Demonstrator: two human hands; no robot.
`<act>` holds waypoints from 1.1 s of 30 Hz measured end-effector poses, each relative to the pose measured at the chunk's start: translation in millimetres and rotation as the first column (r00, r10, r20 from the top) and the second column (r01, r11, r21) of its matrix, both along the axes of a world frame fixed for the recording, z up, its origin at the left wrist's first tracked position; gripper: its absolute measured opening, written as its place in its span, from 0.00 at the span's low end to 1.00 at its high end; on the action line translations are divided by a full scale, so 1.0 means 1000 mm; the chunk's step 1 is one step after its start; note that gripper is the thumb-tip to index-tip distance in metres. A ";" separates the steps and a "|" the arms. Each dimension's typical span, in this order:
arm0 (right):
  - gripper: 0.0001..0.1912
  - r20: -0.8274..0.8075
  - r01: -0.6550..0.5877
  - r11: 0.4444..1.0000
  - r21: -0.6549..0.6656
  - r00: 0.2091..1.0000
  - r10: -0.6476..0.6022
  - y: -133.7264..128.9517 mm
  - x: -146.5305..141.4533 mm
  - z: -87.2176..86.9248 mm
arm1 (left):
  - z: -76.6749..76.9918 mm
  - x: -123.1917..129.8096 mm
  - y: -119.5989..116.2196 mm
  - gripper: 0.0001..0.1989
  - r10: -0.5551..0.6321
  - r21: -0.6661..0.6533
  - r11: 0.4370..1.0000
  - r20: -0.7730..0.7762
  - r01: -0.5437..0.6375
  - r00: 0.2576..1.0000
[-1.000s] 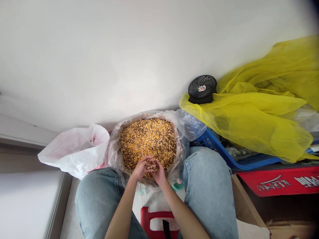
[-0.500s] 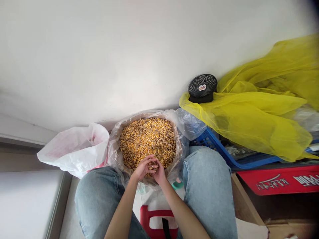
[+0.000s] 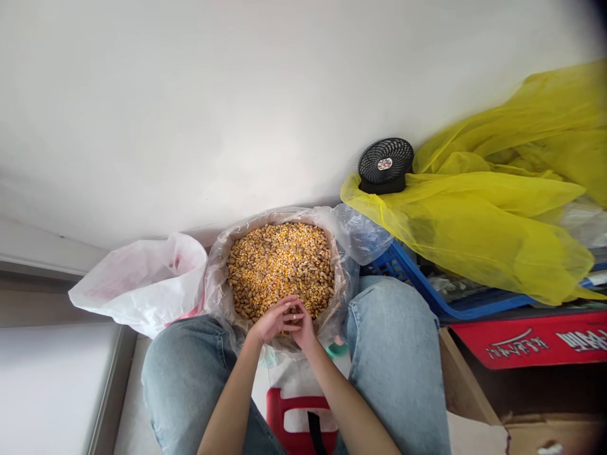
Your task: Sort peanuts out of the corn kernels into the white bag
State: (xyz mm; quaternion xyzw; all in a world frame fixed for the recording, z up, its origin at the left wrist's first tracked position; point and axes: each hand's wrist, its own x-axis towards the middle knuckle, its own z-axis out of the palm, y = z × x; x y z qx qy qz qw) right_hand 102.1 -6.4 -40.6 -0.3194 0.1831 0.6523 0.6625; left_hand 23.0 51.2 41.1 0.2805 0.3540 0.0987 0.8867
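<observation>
Overhead view, seated person, big white wall (image 3: 227, 107) fills top of frame. R side: large sheer yellow plastic sheet (image 3: 478, 215) bunched over stuff, w/ blue plastic crate (image 3: 408, 275) partly under it and red board w/ white lettering (image 3: 535, 341) below, next to cardboard box (image 3: 467, 385). Person's knees in light blue jeans (image 3: 396, 360) spread apart at bottom of frame, clear plastic bag (image 3: 215, 284) standing between them, near top of thighs, its rim rolled open. Bag is filled w/ dried corn and brown nut mix (image 3: 279, 262): yellow kernels plus brown peanut-like pieces, exact kind of brown pieces hard to tell. White plastic bag (image 3: 142, 284) w/ pink marks sits just beside clear bag on L, touching it. Small black desk fan (image 3: 386, 163) rests on yellow sheet near wall. Red stool (image 3: 298, 420) on floor below, between legs. Left hand (image 3: 274, 320) and right hand (image 3: 302, 328) are together inside clear bag at near edge of mix, touching it; left fingers (image 3: 289, 309) curl over right hand, both loosely cupped, not spread. Can't tell if any pieces are grasped inside.
</observation>
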 end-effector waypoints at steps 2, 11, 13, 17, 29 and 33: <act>0.07 -0.014 0.004 1.000 0.000 1.000 -0.004 0.000 0.000 0.000 | 0.002 0.000 0.000 0.17 -0.021 0.002 1.000 0.004 0.021 1.000; 0.05 -0.075 0.034 0.999 -0.041 0.997 -0.037 0.000 0.004 0.005 | 0.008 -0.006 0.010 0.18 0.133 0.011 0.991 0.098 -0.134 0.986; 0.05 -0.100 0.025 0.999 -0.047 0.995 -0.030 -0.001 0.007 0.008 | 0.003 -0.012 0.018 0.17 0.315 0.075 0.945 0.050 -0.318 0.948; 0.07 -0.155 -0.012 1.000 0.015 0.988 0.014 -0.002 0.010 0.009 | -0.018 -0.030 0.032 0.16 0.615 0.298 0.779 -0.193 -0.551 0.765; 0.06 -0.143 0.004 1.000 -0.003 0.990 -0.004 -0.001 0.010 0.014 | -0.069 -0.018 0.012 0.17 0.432 0.731 0.365 -0.681 0.576 0.591; 0.06 -0.124 -0.004 1.000 -0.024 0.992 0.001 -0.002 0.009 0.016 | -0.070 -0.012 0.015 0.14 0.390 0.705 0.426 -0.709 0.568 0.588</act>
